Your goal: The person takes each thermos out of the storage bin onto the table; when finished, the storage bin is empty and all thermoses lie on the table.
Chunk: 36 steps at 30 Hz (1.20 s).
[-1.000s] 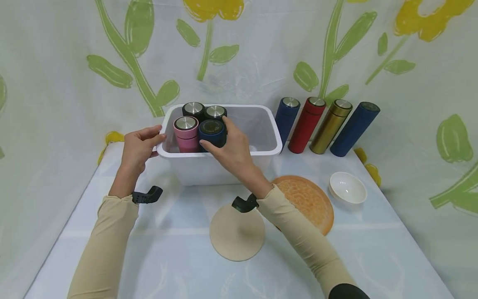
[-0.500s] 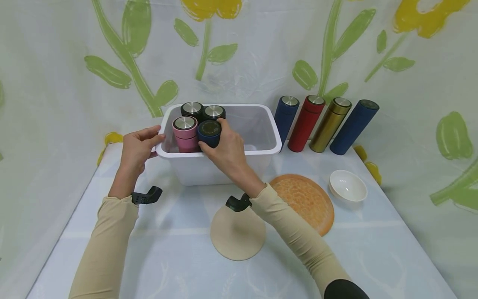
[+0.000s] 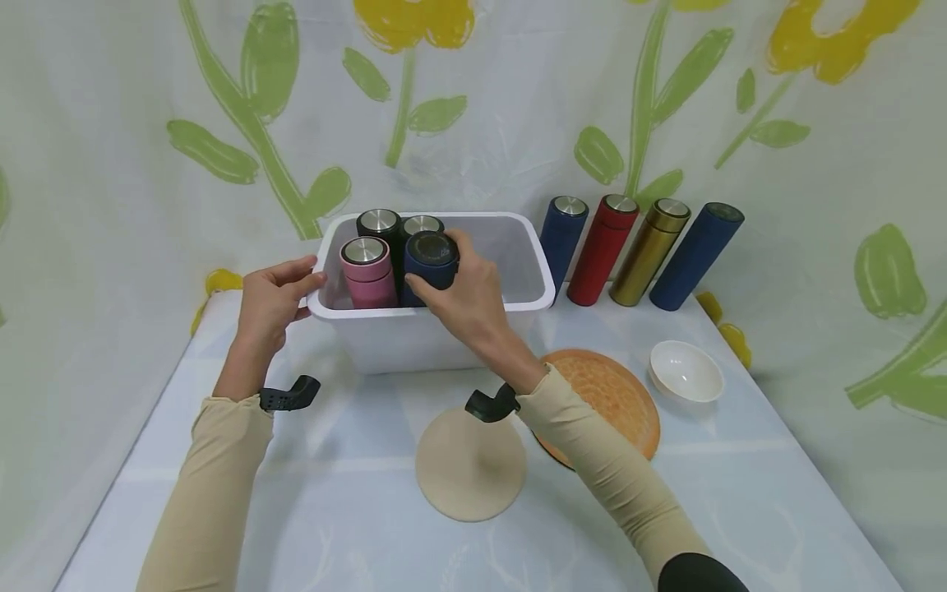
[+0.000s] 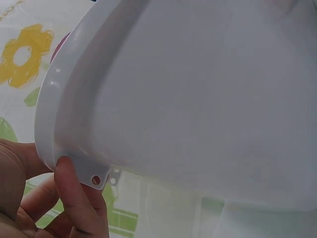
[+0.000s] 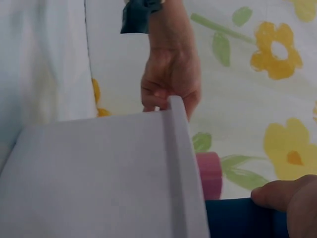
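My left hand grips the left end of the white plastic bin; in the left wrist view thumb and fingers pinch its rim beside a small tab with a hole. At the bin's left half, my right hand holds a dark blue thermos bottle around its upper part, thumb in front. Its lower part is hidden in the bin. Next to it stand a pink thermos and two black thermoses, one at back left and one partly hidden behind the blue one.
Right of the bin stands a row of tall bottles: blue, red, gold and another blue. Nearer lie an orange-brown round mat, a beige disc and a white bowl.
Held by my right hand, the blue thermos first shifted slightly left, then moved right and a little up, away from the pink one. My left hand stays on the bin.
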{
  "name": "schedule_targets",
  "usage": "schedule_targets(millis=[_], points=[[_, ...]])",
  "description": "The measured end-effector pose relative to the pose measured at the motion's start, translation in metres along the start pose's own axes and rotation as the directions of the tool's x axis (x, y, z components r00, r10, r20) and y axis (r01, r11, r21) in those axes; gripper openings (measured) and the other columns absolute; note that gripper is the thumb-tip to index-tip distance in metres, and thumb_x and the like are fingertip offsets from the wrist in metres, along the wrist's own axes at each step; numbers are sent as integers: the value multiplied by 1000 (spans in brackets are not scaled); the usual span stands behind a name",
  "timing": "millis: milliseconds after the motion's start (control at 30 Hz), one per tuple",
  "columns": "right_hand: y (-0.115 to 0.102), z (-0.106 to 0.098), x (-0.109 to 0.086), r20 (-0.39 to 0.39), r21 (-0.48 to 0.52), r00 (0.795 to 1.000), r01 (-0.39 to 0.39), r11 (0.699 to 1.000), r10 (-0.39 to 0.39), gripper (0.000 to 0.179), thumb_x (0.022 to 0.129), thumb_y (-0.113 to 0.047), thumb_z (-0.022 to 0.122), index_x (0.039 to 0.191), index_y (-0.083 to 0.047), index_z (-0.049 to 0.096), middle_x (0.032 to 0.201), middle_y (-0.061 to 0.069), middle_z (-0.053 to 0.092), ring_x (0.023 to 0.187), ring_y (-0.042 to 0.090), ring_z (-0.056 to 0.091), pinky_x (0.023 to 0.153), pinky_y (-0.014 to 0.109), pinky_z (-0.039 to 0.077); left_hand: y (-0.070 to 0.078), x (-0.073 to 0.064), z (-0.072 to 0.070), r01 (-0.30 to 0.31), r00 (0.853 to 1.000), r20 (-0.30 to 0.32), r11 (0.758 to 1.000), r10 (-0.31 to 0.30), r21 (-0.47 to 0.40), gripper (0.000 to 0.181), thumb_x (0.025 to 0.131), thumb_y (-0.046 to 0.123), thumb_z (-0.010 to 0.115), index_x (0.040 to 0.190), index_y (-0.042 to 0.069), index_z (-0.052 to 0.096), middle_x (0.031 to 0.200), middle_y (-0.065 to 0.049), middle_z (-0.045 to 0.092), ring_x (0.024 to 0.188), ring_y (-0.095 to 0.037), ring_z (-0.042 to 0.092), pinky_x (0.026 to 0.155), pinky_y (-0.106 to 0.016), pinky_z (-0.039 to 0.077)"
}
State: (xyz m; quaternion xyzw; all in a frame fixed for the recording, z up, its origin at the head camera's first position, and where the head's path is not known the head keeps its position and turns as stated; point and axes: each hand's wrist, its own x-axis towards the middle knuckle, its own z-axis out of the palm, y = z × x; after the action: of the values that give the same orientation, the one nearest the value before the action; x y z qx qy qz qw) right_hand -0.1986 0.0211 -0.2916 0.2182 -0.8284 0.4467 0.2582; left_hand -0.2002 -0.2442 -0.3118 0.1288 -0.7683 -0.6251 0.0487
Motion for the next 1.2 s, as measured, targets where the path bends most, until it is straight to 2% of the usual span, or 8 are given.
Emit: schedule_targets(millis=[167,400,567,733,933,1100,1200], points=[[-4,-14,11,17,45,1000,19,999,-19,62,81,-22,85,130,0,54,109,8,72,90,12,67,74,24,54,1,1,-4,8,1000,-15,1000,-8,4,53,95,32,69,144,15,56,141,-9,54,111,-17,56,70,-17,55],[-4,-36,19,13,-19,999,36,999,-36,66,81,-24,85,133,1,53,111,9,70,82,12,61,68,25,51,4,1,-3,2,1000,-13,1000,-2,-2,53,95,31,70,144,14,56,138,-8,55,110,-17,57,70,-17,55],[3,-51,18,-1,-39,998,64,997,-64,65,81,-25,84,132,1,54,114,9,70,91,13,64,73,26,55,3,-1,-5,9,1000,-14,1000,-9,13,53,96,31,69,144,14,56,137,-7,55,109,-16,57,70,-17,55],[10,-66,16,-62,-31,991,116,993,-118,63,81,-21,85,132,0,54,116,9,70,104,13,67,79,27,57,0,-3,-5,-10,1000,-13,1000,11,27,52,96,30,68,144,12,56,133,-7,57,106,-15,58,69,-17,55],[7,-91,16,-190,3,966,179,984,-175,64,79,-20,86,131,0,56,113,8,71,95,14,71,76,31,59,1,-1,-5,-22,1000,-8,999,23,39,52,96,30,68,144,12,56,134,-8,57,105,-16,58,69,-18,55],[-1,-118,13,-294,-23,919,266,964,-261,66,78,-19,87,134,0,57,112,7,72,85,18,73,70,27,59,2,-2,-2,-39,999,-3,998,39,40,52,97,29,68,143,10,56,132,-9,58,103,-15,58,69,-18,56],[-9,-134,10,-342,-20,898,287,958,-276,64,78,-15,87,134,-3,58,113,3,72,86,18,73,72,24,58,0,-3,-1,-38,999,1,998,38,46,52,97,29,67,144,10,56,133,-10,58,103,-15,58,70,-18,56]])
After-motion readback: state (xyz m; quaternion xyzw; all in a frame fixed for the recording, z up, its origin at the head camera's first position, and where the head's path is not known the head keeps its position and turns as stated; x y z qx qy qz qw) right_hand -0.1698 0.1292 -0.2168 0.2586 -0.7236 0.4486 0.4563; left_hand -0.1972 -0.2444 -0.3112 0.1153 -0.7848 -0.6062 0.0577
